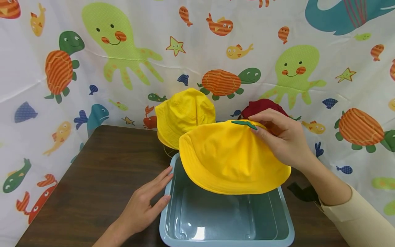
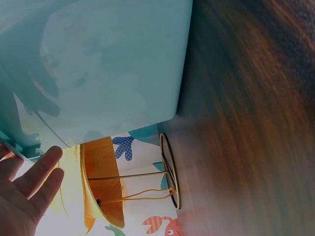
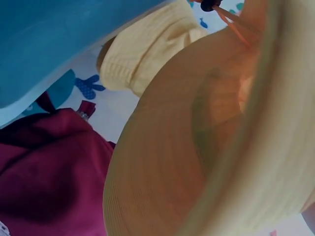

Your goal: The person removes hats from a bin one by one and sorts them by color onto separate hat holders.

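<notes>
My right hand (image 1: 282, 137) pinches a yellow sun hat (image 1: 234, 161) by its crown, next to the green leaf trim (image 1: 245, 124). The hat hangs over the far part of a light blue plastic bin (image 1: 164, 221), brim downward and tipped to the left. In the right wrist view the inside of this hat (image 3: 152, 162) fills much of the picture, with a cord and dark bead near its edge. My left hand (image 1: 142, 204), fingers extended, rests its fingertips against the bin's left rim. The left wrist view shows those fingers (image 2: 39, 184) at the rim too.
Behind the bin a second yellow hat (image 1: 185, 109) sits on a wire stand (image 2: 170, 172). A dark red cloth item (image 1: 262, 104) is at the back right, partly hidden by my right hand. Beneath is a dark wooden table (image 1: 123, 164), backed by a sea-animal curtain (image 1: 191, 34).
</notes>
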`<state>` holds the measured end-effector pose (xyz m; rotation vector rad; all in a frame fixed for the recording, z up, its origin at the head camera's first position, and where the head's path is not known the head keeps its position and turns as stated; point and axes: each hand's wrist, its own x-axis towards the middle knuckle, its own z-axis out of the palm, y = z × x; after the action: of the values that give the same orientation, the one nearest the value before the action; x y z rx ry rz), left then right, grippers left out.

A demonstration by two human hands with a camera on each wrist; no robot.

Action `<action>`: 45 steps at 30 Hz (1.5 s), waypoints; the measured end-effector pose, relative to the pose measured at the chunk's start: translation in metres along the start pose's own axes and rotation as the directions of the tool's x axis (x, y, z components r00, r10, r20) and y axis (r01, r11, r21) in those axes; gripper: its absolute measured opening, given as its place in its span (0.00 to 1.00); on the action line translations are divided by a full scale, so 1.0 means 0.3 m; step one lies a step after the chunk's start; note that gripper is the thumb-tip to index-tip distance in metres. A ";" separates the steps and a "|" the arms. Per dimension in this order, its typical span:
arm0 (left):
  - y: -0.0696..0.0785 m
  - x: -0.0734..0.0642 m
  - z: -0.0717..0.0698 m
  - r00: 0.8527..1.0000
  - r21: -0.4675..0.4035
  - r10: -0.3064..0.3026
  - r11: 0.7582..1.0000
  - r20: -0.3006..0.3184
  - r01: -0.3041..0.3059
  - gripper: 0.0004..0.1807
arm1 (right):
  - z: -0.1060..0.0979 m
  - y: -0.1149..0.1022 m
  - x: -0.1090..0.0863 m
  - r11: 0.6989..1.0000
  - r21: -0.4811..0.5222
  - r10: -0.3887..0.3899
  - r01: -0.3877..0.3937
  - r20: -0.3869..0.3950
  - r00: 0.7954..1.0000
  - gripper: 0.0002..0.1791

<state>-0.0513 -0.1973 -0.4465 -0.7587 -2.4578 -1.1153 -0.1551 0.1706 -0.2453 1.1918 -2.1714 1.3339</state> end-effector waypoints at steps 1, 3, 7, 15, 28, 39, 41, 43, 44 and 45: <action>0.000 -0.001 -0.001 1.000 -0.001 0.001 1.000 0.000 -0.001 0.36 | 0.002 -0.002 0.004 1.000 -0.005 0.000 0.000 -0.005 1.000 0.18; 0.000 -0.003 -0.003 1.000 -0.001 0.003 1.000 0.002 -0.003 0.36 | 0.007 -0.004 0.012 1.000 -0.021 -0.001 0.000 -0.018 1.000 0.19; 0.000 -0.007 -0.006 1.000 -0.003 0.007 1.000 0.007 -0.007 0.36 | 0.015 -0.009 0.025 1.000 -0.006 -0.002 0.002 -0.037 0.999 0.19; -0.001 -0.018 -0.013 1.000 -0.020 0.010 1.000 0.009 -0.010 0.35 | 0.026 -0.013 0.063 0.999 0.008 -0.034 0.035 -0.126 0.991 0.12; 0.005 -0.018 -0.018 1.000 -0.031 0.009 0.999 0.010 -0.009 0.36 | 0.016 0.007 0.142 0.996 -0.080 -0.049 0.027 -0.285 0.957 0.14; 0.004 -0.021 -0.023 1.000 -0.009 -0.001 1.000 0.021 0.001 0.36 | 0.023 0.028 0.219 0.999 -0.047 -0.028 0.012 -0.348 0.937 0.12; 0.003 -0.021 -0.022 1.000 -0.014 0.000 1.000 0.018 0.001 0.36 | 0.024 0.034 0.232 0.999 -0.041 -0.028 0.014 -0.354 0.935 0.12; 0.003 -0.021 -0.021 1.000 -0.017 0.001 1.000 0.014 -0.001 0.36 | 0.026 0.039 0.246 0.999 -0.036 -0.024 0.011 -0.366 0.930 0.12; 0.003 -0.021 -0.021 1.000 -0.020 0.001 1.000 0.013 -0.001 0.36 | 0.026 0.042 0.252 0.999 -0.036 -0.028 0.016 -0.366 0.930 0.12; 0.003 -0.021 -0.021 1.000 -0.021 0.002 1.000 0.011 -0.001 0.36 | 0.027 0.045 0.260 0.999 -0.030 -0.024 0.014 -0.372 0.928 0.12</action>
<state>-0.0453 -0.2038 -0.4450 -0.7747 -2.4579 -1.1410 -0.2111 0.1290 -0.2073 0.8607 -1.8935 1.3878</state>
